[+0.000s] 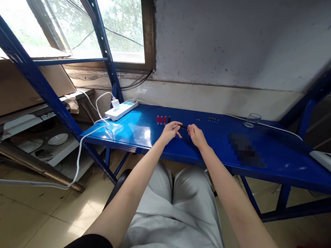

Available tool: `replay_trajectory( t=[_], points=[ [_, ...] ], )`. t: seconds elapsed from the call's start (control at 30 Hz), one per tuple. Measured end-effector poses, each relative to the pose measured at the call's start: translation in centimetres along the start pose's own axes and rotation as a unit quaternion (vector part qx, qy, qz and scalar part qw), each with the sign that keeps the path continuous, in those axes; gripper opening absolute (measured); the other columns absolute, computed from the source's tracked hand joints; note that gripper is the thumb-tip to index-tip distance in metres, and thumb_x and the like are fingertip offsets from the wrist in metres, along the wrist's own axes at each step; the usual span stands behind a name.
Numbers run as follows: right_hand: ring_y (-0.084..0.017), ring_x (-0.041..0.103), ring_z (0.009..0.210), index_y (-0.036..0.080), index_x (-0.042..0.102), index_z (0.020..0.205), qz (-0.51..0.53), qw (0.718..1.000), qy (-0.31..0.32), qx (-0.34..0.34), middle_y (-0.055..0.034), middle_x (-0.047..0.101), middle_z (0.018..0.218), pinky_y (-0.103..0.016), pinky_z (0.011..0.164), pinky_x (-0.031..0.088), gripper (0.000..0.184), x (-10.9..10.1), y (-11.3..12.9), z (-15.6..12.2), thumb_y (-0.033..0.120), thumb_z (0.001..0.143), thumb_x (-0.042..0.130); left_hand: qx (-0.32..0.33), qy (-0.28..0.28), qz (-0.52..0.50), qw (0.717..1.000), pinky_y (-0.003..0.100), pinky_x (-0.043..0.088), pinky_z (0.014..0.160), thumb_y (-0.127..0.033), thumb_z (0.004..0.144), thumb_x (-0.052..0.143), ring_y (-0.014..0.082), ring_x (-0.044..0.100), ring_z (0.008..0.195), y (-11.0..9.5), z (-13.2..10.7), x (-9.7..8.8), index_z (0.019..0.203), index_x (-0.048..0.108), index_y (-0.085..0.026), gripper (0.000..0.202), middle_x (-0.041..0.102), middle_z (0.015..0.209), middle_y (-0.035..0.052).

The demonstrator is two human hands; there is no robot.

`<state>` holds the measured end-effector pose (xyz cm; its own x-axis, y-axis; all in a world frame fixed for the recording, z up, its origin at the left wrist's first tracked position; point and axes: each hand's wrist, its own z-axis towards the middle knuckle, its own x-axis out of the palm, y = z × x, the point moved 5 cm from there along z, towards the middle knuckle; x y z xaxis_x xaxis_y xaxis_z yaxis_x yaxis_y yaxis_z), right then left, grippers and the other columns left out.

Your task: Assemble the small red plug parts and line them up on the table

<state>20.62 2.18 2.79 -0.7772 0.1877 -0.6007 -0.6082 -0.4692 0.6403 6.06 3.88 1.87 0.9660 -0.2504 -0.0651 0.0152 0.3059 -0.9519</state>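
Rod (183, 126), slim and black, near the middle of the worktop (285, 150), short of the back edge and well in from the front one. Left end pinched in the fingertips of the left hand (170, 132), with other fingers loosely spread below; right end gripped by the bunched fingers of the right hand (195, 136); dark middle stretch bare between the two. Whether lifted or resting on the surface, hard to tell. Just left of the left hand, three red tubes (161, 120) in a row, with a black tube (169, 119) at the right end. Beyond the right hand, toward the back edge, small bits (213, 119) in a cluster; farther right along that edge, a glass (252, 120). At the back left corner, a power strip (122, 110).
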Motion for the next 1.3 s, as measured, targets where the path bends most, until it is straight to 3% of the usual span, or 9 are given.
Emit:
replay_trajectory(
  t=[0.3,0.57,1.03,1.3],
  points=[
    [-0.015,0.048,0.054,0.022,0.044,0.072,-0.061,0.997,-0.042,-0.024,-0.0026,0.055,0.063,-0.025,0.053,0.029,0.042,-0.1,0.0,0.1,0.052,0.09,0.021,0.005,0.013,0.017,1.0,0.017,0.038,0.046,-0.029,0.085,0.047,0.0093,0.062,0.05,-0.3,-0.3,0.3,0.101,0.051,-0.012,0.023,0.065,0.092,0.0102],
    [-0.016,0.049,0.057,0.022,0.045,0.073,-0.086,0.995,-0.041,-0.036,-0.0052,0.056,0.067,-0.026,0.053,0.03,0.041,0.0,0.5,0.1,0.051,0.091,0.021,-0.01,-0.001,0.03,0.999,0.016,0.038,0.045,-0.031,0.087,0.044,0.0072,0.059,0.047,-0.2,-0.1,0.2,0.096,0.049,-0.013,0.021,0.066,0.085,0.0081],
    [-0.017,0.053,0.063,0.021,0.045,0.073,-0.111,0.992,-0.04,-0.054,-0.0073,0.058,0.07,-0.027,0.057,0.032,0.038,0.3,1.1,0.0,0.045,0.092,0.022,-0.04,-0.023,0.024,0.999,0.016,0.035,0.043,-0.03,0.088,0.039,0.0062,0.052,0.04,-0.4,-0.4,0.2,0.073,0.046,-0.016,0.021,0.054,0.053,-0.0026],
    [-0.018,0.055,0.065,0.021,0.046,0.074,-0.093,0.994,-0.033,-0.053,-0.0076,0.06,0.072,-0.027,0.058,0.034,0.039,0.3,1.3,0.0,0.047,0.091,0.023,-0.034,-0.054,0.06,0.996,0.018,0.037,0.044,-0.041,0.086,0.04,0.0062,0.048,0.038,-0.7,-0.7,-0.1,0.063,0.041,-0.017,0.034,0.05,0.048,-0.0037]
  ],
)
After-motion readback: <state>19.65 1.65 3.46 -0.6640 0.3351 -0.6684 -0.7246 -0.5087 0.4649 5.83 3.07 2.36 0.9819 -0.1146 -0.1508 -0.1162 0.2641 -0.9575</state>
